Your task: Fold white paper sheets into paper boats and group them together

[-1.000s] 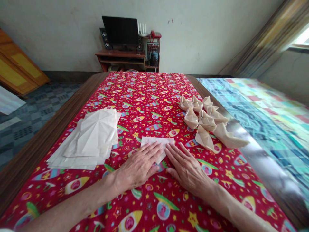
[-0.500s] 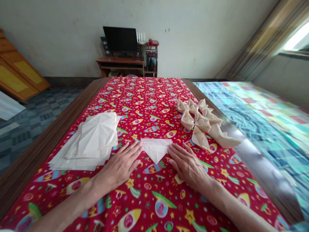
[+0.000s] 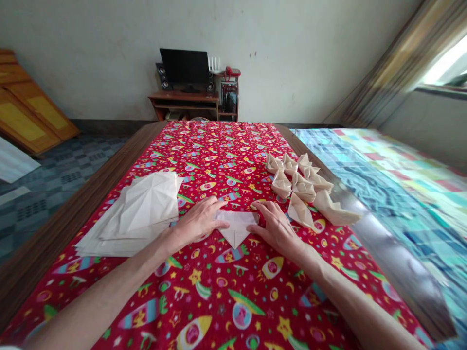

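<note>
A white paper folded into a downward-pointing triangle (image 3: 236,227) lies on the red patterned tablecloth (image 3: 226,155). My left hand (image 3: 199,221) rests at its left upper corner, fingers curled onto the paper's edge. My right hand (image 3: 277,226) sits at the right upper corner, fingers bent and pinching that edge. Both hands touch the paper, which stays flat on the cloth.
A stack of creased white sheets (image 3: 136,214) lies to the left. Several folded beige paper boats (image 3: 304,187) cluster to the right near the table edge. A bed with a checked cover (image 3: 383,165) is at the right. A desk with a monitor (image 3: 186,65) stands against the far wall.
My hands slid outward off the paper, showing the triangle, then moved up to its top corners and curled onto its edge. The view tilted slightly.
</note>
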Demonstrator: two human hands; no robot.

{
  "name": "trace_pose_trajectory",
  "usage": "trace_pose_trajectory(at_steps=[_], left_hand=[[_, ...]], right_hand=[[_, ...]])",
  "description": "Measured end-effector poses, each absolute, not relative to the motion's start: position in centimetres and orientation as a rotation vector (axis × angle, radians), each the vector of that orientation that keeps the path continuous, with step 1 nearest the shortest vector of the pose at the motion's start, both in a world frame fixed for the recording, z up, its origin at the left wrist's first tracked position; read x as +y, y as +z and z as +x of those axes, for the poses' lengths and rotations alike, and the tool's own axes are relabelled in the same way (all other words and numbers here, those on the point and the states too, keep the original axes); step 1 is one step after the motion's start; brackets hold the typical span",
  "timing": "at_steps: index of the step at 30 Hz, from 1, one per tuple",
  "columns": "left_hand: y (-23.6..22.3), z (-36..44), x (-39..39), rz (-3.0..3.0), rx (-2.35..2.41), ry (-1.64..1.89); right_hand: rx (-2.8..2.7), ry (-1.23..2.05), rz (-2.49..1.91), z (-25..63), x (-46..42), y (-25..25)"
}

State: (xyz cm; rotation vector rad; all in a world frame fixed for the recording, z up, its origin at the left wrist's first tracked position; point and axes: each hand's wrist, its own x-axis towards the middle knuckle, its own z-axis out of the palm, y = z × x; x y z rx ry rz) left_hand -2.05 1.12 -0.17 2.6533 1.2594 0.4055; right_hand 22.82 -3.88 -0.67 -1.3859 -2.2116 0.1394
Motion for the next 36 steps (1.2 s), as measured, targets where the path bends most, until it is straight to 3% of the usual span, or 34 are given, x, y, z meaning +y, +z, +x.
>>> trace_pose_trajectory(at_steps=[10, 16, 21, 28, 32, 36], left_hand=[[3.1, -1.3, 0.3, 2.047, 1.337, 0.159], [2.8, -1.5, 0.0, 2.107, 1.247, 0.247], [3.4, -1.3, 0.0, 2.436, 1.132, 0.589], [5.3, -1.5, -0.7, 2.783, 1.066, 1.027], [4.4, -1.8, -1.4, 2.959, 1.141, 0.897], [2.3, -2.2, -2.5, 2.953, 1.151, 0.653]], right_hand=[[-2.282, 0.276, -1.316, 23.1, -3.2, 0.1], [-2.328, 0.384, -1.338, 22.9, -2.3, 0.5], [-2.368, 0.515, -1.298, 22.5, -1.9, 2.4], [-2.344, -0.127, -1.045, 21.7, -2.4, 4.8], [-2.472, -0.388, -1.002, 21.6, -3.0, 3.4], [-2.618, -0.447, -0.944, 21.5, -3.8, 1.5]])
